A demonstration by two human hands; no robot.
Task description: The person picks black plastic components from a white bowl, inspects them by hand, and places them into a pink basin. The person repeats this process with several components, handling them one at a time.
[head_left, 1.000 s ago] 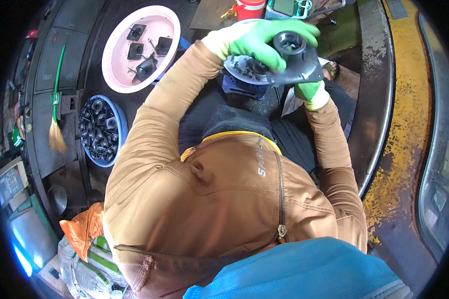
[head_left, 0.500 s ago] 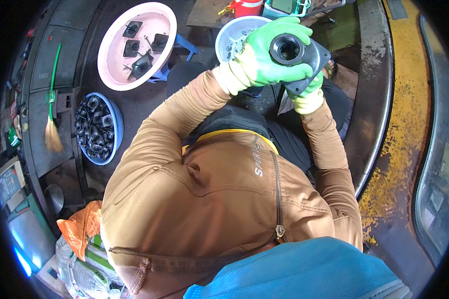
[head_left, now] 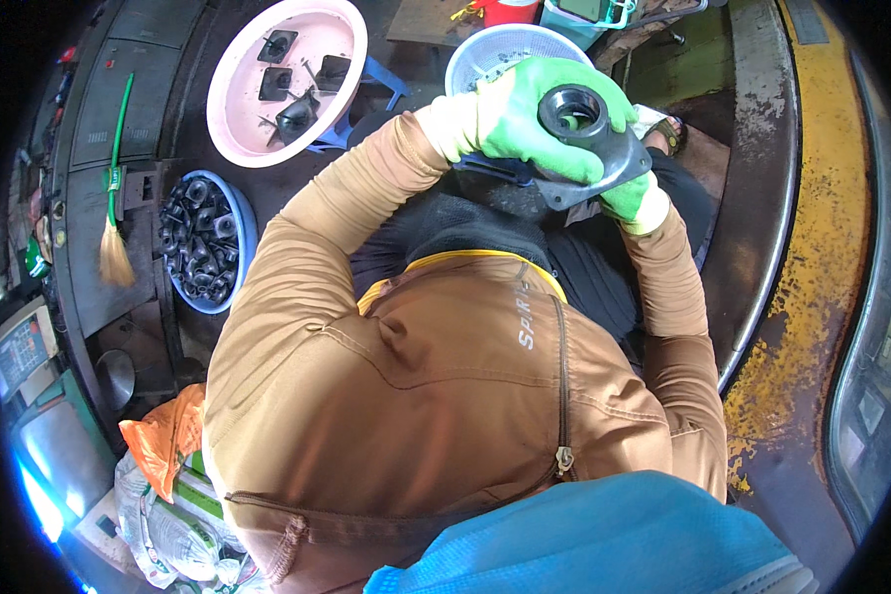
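Both my hands wear green gloves with pale yellow cuffs. My left hand (head_left: 525, 114) is closed round a black rubber-like part (head_left: 604, 166) that has a round, hollow collar on a flat square flange with corner holes. Its collar opening tilts up toward me. From the right, my right hand (head_left: 628, 201) grips the flange's edge from below; most of its fingers are hidden behind the part. Just behind my left hand stands a white mesh basket (head_left: 475, 61), partly covered by that hand.
At the upper left, a pink basin (head_left: 230, 84) on a blue stool (head_left: 378, 87) holds several black flanged parts. Below it a blue tub (head_left: 240, 259) is full of black parts. A broom (head_left: 117, 213) stands left; a yellow, worn metal edge (head_left: 797, 297) runs along the right.
The part has tilted and its flange has swung lower, toward me. My right hand has shifted slightly right and down with it. The whole view has shifted a little.
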